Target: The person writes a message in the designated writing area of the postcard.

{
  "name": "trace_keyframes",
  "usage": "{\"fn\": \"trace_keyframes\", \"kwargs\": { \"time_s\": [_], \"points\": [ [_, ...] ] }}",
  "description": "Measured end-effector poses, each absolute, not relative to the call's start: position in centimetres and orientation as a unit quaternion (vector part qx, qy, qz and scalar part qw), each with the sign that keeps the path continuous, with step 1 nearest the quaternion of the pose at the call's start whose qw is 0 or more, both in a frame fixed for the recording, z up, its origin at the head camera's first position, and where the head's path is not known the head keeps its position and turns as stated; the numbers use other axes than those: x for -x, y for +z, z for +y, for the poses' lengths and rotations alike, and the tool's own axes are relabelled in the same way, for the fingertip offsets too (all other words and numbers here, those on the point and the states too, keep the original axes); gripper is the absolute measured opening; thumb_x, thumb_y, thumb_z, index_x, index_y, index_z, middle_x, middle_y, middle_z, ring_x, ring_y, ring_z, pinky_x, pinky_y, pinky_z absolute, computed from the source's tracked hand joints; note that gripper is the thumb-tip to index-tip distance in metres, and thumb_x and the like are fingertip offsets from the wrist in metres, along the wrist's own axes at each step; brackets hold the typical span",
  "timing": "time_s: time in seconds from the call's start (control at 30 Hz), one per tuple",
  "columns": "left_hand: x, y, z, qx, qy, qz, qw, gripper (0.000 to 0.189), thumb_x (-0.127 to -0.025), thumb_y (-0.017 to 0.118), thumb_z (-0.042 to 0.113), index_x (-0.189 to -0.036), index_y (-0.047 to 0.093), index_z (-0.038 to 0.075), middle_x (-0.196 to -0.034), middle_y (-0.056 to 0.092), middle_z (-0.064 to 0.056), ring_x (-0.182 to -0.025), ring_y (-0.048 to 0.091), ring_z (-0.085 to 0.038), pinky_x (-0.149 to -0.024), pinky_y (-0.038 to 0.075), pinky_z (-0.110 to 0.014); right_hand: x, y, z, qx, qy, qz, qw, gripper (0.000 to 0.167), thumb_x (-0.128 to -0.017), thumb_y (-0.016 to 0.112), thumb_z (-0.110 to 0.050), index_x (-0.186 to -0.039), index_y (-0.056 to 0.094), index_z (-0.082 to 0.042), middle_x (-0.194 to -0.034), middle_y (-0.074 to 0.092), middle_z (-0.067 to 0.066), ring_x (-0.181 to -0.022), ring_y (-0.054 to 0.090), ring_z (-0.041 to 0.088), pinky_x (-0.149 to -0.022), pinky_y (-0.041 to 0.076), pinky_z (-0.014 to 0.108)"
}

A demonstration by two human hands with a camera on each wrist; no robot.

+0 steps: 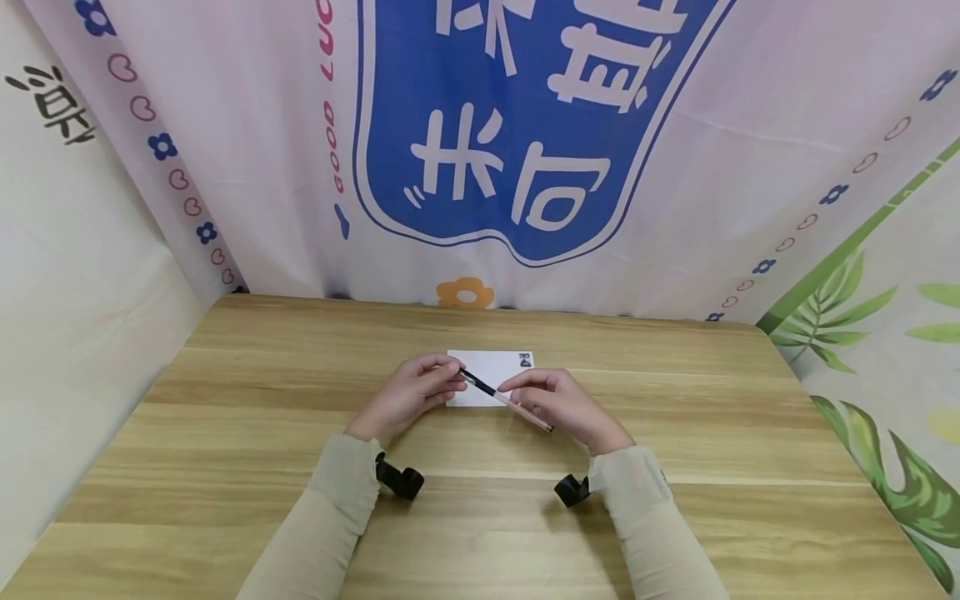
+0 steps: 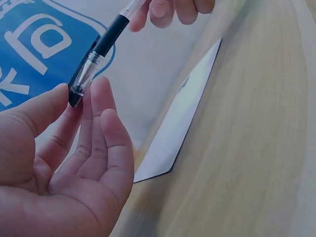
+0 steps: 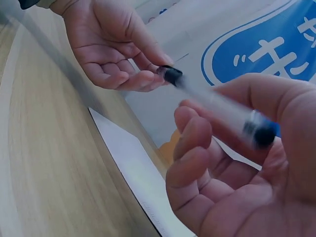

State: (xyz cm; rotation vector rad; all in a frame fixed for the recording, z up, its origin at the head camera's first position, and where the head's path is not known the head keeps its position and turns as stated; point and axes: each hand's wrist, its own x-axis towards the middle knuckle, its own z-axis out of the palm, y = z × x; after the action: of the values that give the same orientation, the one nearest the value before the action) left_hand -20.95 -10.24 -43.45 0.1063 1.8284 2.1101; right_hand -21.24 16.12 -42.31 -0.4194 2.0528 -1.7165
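between the hands, the left wrist view alone crops the pen.

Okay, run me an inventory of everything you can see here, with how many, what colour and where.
Pen: one, black and clear, between the hands, above the card
Card: one, white with small dark print, on the table
Table: one, wood-brown, beneath everything
Backdrop: one, whitish with a blue emblem, behind the table
Leaf-print panel: one, pale with green leaves, right side
Left panel: one, pale with black writing, left side
Wrist mounts: two, black, one at each wrist
Sleeves: two, pale beige, on both arms
Left hand: one, bare, pinching the pen's clip end
Right hand: one, bare, at the pen's clear part; grip unclear
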Motion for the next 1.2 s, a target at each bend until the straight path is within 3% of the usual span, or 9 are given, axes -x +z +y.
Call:
{"fn": "trace_keyframes", "kwargs": {
  "time_s": [0.17,0.43,0.63,0.9,1.2],
  "points": [
    [21.0,-43.4,-10.4,-0.021,0.765,0.618,0.181,0.024,-0.106,0.056,0.021,-0.117,0.062,0.000,-0.111,0.067,-0.006,-0.101,0.068,-0.014,-0.099,0.052,-0.035,21.5,-42.7,16.2,0.146,-0.645,0.720,0.210,0.029,-0.098,0.062,-0.008,-0.121,0.068,0.008,-0.096,0.065,0.004,-0.076,0.059,0.011,-0.064,0.049,0.021],
    [21.0,-43.2,-10.3,0.003,0.817,0.550,0.176,0.017,-0.107,0.053,0.016,-0.117,0.060,0.004,-0.102,0.069,-0.002,-0.094,0.068,-0.010,-0.089,0.055,-0.026,21.3,-43.0,16.1,0.166,-0.649,0.713,0.205,0.035,-0.096,0.069,-0.012,-0.125,0.065,0.008,-0.083,0.064,0.002,-0.073,0.057,0.013,-0.065,0.049,0.024],
    [21.0,-43.2,-9.8,0.008,0.824,0.539,0.173,0.013,-0.107,0.054,0.015,-0.112,0.062,0.006,-0.100,0.070,-0.001,-0.093,0.069,-0.010,-0.090,0.055,-0.027,20.9,-43.1,15.1,0.165,-0.681,0.692,0.177,0.044,-0.092,0.076,-0.017,-0.123,0.062,0.011,-0.079,0.062,0.000,-0.072,0.056,0.012,-0.063,0.046,0.024],
    [20.8,-43.1,-9.2,0.006,0.823,0.540,0.177,0.011,-0.105,0.057,0.015,-0.109,0.065,0.008,-0.100,0.071,0.000,-0.094,0.070,-0.010,-0.091,0.055,-0.028,20.5,-43.3,13.9,0.109,-0.737,0.648,0.157,0.020,-0.092,0.074,-0.006,-0.111,0.068,-0.005,-0.084,0.068,0.000,-0.070,0.056,0.010,-0.064,0.047,0.023],
    [20.7,-43.1,-8.8,0.013,0.815,0.551,0.178,0.016,-0.104,0.059,0.016,-0.115,0.064,0.005,-0.102,0.072,-0.002,-0.096,0.071,-0.011,-0.092,0.055,-0.029,20.4,-43.5,13.1,0.081,-0.749,0.649,0.103,0.017,-0.091,0.077,-0.011,-0.106,0.071,-0.006,-0.094,0.072,0.004,-0.078,0.064,0.014,-0.074,0.056,0.026]
  ]
}}
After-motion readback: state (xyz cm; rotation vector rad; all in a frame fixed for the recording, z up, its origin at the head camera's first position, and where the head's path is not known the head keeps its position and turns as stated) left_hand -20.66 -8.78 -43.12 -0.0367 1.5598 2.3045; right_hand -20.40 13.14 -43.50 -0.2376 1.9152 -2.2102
